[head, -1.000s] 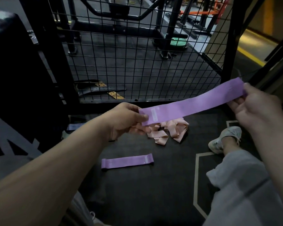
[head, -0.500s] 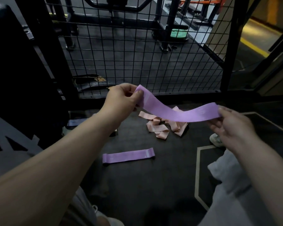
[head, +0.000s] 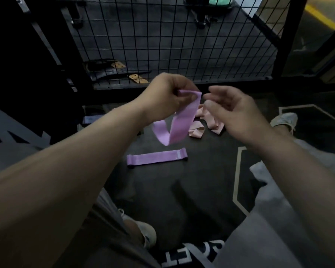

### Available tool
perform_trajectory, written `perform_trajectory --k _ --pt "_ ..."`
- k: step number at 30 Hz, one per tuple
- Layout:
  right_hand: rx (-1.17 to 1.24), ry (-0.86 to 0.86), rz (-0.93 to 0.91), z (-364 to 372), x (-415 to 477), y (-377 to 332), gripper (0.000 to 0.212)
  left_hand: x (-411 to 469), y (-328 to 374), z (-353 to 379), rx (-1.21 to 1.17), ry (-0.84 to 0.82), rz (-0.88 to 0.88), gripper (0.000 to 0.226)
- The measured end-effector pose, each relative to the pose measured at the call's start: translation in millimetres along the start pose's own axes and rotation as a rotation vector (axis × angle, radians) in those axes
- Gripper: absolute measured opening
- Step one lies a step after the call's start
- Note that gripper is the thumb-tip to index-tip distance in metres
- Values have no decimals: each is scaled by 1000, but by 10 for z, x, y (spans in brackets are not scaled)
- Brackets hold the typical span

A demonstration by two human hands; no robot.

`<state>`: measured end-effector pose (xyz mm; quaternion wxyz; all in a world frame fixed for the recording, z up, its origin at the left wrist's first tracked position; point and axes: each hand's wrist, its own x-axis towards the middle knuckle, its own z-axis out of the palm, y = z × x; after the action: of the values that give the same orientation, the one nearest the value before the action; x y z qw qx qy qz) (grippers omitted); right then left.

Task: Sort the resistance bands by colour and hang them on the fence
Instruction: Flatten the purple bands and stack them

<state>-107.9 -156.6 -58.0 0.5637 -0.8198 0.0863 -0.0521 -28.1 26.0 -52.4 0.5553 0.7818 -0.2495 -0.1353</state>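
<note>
Left hand: my left hand (head: 168, 99) was raised in front of the fence's bottom rail, thumb and fingertips pinching the top end of a purple band.
Held band: the held purple band (head: 182, 122) hung from that pinch, ran down toward the near left, then curled back up in a loose loop. Its lowest part was blurred.
Right hand: my right hand (head: 234, 113) was just right of the pinched end, palm turned inward, fingers loosely bent and holding nothing. I could not tell whether its fingertips touched the band.
Hands together: the two hands were close, with only a narrow gap between them at the band's top end.
Second band: a second purple band (head: 157, 157) lay flat on the floor (head: 201, 190), nearer to me than the hands. It ran left to right, with a pale tag close to its right end.
Pink bands: the pink bands (head: 196, 130) lay in a tangled heap on the floor, farther off than the flat band and partly hidden behind the held band and my right hand.
Fence: the black wire fence (head: 289, 35) stood across the far side, its mesh running between dark posts.
Behind the fence: dark plates with tan perforated pieces (head: 138, 79) lay on the ground at the far left.
Floor: it was dark, with pale line markings on the right.
Legs: I wore grey trousers (head: 278, 219). My right shoe (head: 284, 119) sat at the far right beside my right wrist, and my left shoe (head: 148, 235) was near, low in the middle.
</note>
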Motion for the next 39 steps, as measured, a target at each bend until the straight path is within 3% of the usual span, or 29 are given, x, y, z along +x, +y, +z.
perform_trajectory --k 4,8,11,15,18,22,26,30,35,39 --pt "-75 -151 -85 168 27 -124 37 -15 -2 -40 -101 -16 -129 18" --pt "-22 -87 -59 213 77 -219 10 -1 9 -107 -424 34 -267 27" --pt "45 -38 -8 180 98 -299 2 17 0 -130 -591 -10 -292 25" --pt "75 -51 22 95 103 -430 13 53 -31 -121 -644 24 -284 26" --pt "-52 -75 5 54 142 -548 26 74 -47 -111 -624 11 -236 22" --pt "-259 -93 -42 74 224 -647 15 80 -43 -98 -640 -16 -218 40" --pt "-183 -47 -13 78 298 -706 10 50 -165 -147 -441 -151 -245 36" --pt "59 16 52 85 425 -597 9 -54 -530 -127 -209 -295 -390 30" --pt "286 176 291 85 634 -115 13 -190 -822 -84 -138 -341 -547 11" --pt "284 182 508 284 723 590 14 -267 -1104 -192 187 -394 -755 21"
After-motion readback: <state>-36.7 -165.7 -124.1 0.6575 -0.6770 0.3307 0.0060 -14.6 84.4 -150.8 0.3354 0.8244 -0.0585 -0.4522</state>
